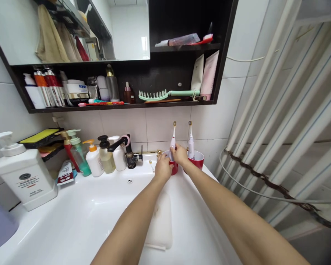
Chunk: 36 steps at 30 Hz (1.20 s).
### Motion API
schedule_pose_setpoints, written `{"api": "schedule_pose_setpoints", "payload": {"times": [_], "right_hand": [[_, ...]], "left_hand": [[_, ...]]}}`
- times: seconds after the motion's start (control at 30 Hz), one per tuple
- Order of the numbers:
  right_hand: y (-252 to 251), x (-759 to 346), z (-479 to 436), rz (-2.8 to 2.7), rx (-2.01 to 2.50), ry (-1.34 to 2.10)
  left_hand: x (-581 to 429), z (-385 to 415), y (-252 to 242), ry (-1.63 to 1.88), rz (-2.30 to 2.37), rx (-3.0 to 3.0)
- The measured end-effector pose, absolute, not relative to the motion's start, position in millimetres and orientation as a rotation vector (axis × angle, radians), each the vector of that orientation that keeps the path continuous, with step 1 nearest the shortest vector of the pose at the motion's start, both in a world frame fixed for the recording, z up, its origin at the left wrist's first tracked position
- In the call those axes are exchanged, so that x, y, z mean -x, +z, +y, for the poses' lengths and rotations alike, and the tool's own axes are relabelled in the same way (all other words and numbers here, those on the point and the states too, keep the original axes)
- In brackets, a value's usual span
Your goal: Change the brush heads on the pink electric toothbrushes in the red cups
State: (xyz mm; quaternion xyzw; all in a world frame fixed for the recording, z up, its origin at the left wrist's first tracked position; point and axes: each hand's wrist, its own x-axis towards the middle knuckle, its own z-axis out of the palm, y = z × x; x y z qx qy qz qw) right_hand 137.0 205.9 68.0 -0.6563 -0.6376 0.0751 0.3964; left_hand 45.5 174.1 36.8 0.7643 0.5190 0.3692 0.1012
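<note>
Two red cups stand at the back right of the white sink (99, 209), each with an upright electric toothbrush in it. My left hand (163, 167) is wrapped round the nearer red cup (174, 168). My right hand (180, 154) has its fingers closed on the handle of the left toothbrush (173, 140) standing in that cup. The second red cup (197, 159) with its toothbrush (191, 141) stands just to the right, untouched.
A black tap (126, 149) and several pump bottles (95, 156) line the sink's back edge. A large white pump bottle (23, 173) stands at left. Above, a dark shelf (121, 106) holds bottles and a green comb (165, 95). A striped curtain (292, 110) hangs right.
</note>
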Motion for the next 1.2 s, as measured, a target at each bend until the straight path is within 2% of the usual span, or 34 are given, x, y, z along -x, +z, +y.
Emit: {"api": "schedule_pose_setpoints", "payload": {"times": [0.3, 0.47, 0.6, 0.67, 0.73, 0.83, 0.97, 1.1, 1.2], "right_hand": [[69, -137, 212, -1.590, 1.607, 0.231], [79, -135, 182, -1.471, 1.488, 0.203], [93, -126, 135, -1.443, 1.341, 0.242], [104, -117, 104, -1.434, 1.195, 0.336], [116, -108, 73, -1.380, 0.882, 0.570], [131, -96, 34, -1.322, 0.639, 0.762], [132, -92, 16, -1.267, 0.562, 0.892], [118, -96, 22, -1.048, 0.675, 1.102], [111, -98, 25, -0.969, 0.788, 1.228]], "left_hand": [[-40, 177, 44, 0.981, 1.506, -2.327], [-22, 159, 52, 1.228, 1.512, -2.140], [-6, 131, 77, 1.497, 1.368, -1.569], [-2, 108, 97, 1.560, 1.052, -1.356], [-1, 80, 118, 1.556, 0.694, -1.302], [-3, 43, 140, 1.467, 0.445, -1.310], [-5, 23, 142, 1.410, 0.408, -1.300], [2, 28, 127, 1.421, 0.553, -1.078], [7, 32, 119, 1.254, 0.673, -0.956]]}}
